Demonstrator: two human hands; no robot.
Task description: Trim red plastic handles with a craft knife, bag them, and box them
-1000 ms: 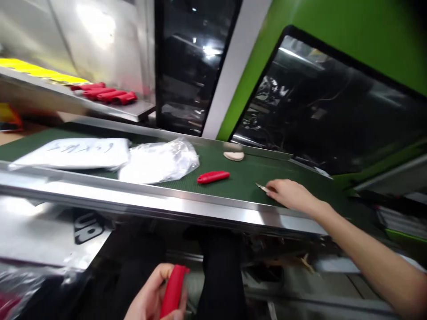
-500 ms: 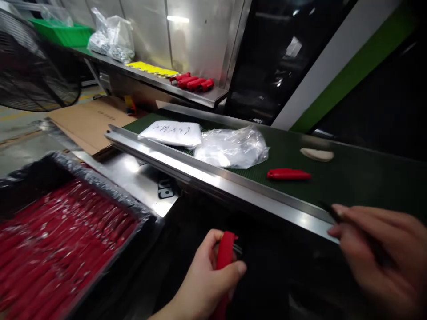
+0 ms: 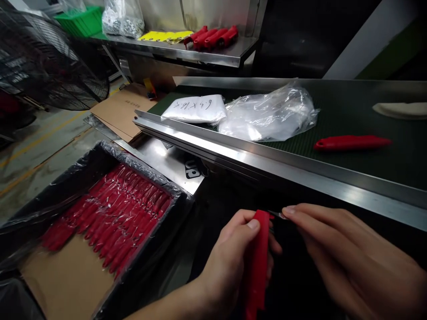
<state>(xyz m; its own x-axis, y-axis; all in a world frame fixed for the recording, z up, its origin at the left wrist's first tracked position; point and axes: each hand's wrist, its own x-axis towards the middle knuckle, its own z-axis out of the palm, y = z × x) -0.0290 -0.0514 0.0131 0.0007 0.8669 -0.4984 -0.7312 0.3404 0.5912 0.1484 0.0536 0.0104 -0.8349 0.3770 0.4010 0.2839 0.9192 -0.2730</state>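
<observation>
Left hand (image 3: 230, 255) closed around a red handle (image 3: 258, 262); right hand (image 3: 347, 253) pinching a thin metal blade (image 3: 278, 215) at the handle's top.
Fingers hide most of the blade, and the frame cuts off the handle's lower end. Beyond, a plastic-wrapped tray (image 3: 66, 189) holds too many red handles to count, one red handle (image 3: 352, 143) lies on the green conveyor belt (image 3: 353, 106), and four red handles (image 3: 211, 38) sit on a far steel shelf (image 3: 213, 55). Earlier, the right hand was out over the belt.

**Dim indoor light, hard glare on steel**
Light streaks along the steel rail (image 3: 267, 171) toward the near right; the right hand (image 3: 353, 253) looks soft, and the fan (image 3: 43, 58) bows at the far-left edge from wide-lens distortion.
</observation>
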